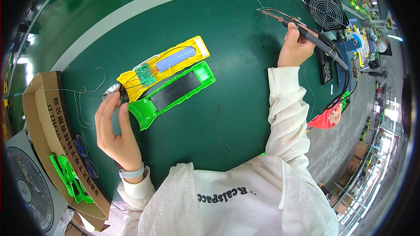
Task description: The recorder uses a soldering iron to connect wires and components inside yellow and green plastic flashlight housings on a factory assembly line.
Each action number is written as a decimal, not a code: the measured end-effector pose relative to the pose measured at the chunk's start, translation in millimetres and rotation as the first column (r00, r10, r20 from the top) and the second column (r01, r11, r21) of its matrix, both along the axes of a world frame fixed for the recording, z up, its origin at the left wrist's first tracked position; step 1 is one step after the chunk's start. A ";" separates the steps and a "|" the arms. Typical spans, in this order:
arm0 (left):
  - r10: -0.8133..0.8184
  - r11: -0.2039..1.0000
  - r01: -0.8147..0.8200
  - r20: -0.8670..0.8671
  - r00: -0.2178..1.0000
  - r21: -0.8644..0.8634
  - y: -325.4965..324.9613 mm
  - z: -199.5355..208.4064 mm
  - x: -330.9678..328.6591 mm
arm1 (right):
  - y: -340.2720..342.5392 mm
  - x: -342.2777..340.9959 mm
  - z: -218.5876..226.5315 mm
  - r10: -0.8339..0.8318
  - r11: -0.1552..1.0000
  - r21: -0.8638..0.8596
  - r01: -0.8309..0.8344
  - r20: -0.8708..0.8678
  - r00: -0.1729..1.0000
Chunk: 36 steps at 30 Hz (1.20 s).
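My right hand (295, 48) is closed around the dark handle of a soldering iron (317, 40) with a thin metal feed tube, its tip pointing left over the far side of the mat. With curled fingers, my left hand (114, 126) grips a round silver lamp head (111, 91) at the near end of a yellow housing half (135, 91). Inside that half lie a blue cylindrical battery (175, 59), a small green circuit board (145, 75) and red and black wires. Alongside it is a green housing half (205, 75) with a black inset (176, 91).
At left stand a cardboard box (41, 105) with green plastic parts (70, 179), glasses (86, 155) and a grey fan (33, 183). A black fan with a round grille (326, 11) is at the far right, near a red bag (326, 119). Loose thin wire (81, 91) lies on the green mat.
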<state>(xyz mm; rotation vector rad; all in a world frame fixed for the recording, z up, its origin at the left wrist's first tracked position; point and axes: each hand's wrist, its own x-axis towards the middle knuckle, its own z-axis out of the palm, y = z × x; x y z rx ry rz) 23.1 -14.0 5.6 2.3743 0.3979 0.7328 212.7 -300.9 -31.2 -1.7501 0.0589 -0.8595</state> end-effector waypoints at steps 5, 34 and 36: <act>0.038 0.946 0.005 0.126 0.991 -0.323 -2.6 -1.3 7.9 | 2.4 2.1 -0.8 0.013 0.998 0.057 -0.016 0.055 0.998; -0.462 0.831 0.503 -0.207 0.862 0.240 -44.7 -7.8 47.2 | 57.3 -121.6 14.3 0.236 0.856 0.494 -0.151 -0.114 0.965; -0.464 0.823 0.514 -0.235 0.854 0.243 -46.2 -7.0 46.2 | 55.2 -123.0 14.1 0.244 0.851 0.501 -0.155 -0.116 0.963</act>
